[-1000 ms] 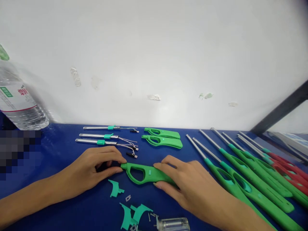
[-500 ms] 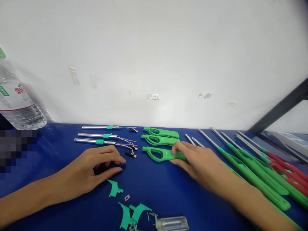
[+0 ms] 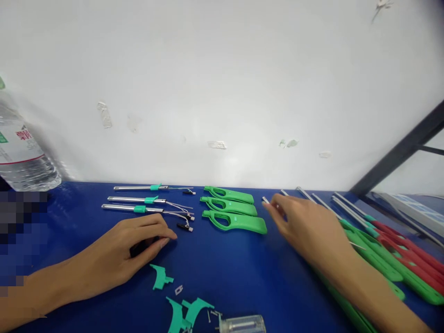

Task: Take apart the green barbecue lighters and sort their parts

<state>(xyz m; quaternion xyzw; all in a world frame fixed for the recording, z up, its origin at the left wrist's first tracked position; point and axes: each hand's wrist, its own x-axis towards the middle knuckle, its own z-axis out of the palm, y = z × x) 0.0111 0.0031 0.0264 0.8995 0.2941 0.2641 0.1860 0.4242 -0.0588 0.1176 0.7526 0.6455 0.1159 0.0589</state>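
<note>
The left hand [image 3: 128,252] is loosely curled, the right hand [image 3: 312,226] is at a metal tube [image 3: 264,200], gripping or not I cannot tell, and three green handles [image 3: 243,223] lie between them.

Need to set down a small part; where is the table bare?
Bare table lies between the green handles and the clear tank, and between the bottle and metal tubes. Crowded: the right side, under lighters and the right hand.

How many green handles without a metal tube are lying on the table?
3 visible, in a column mid-table: the far handle, the middle handle and the near handle. The right hand could hide more.
</note>
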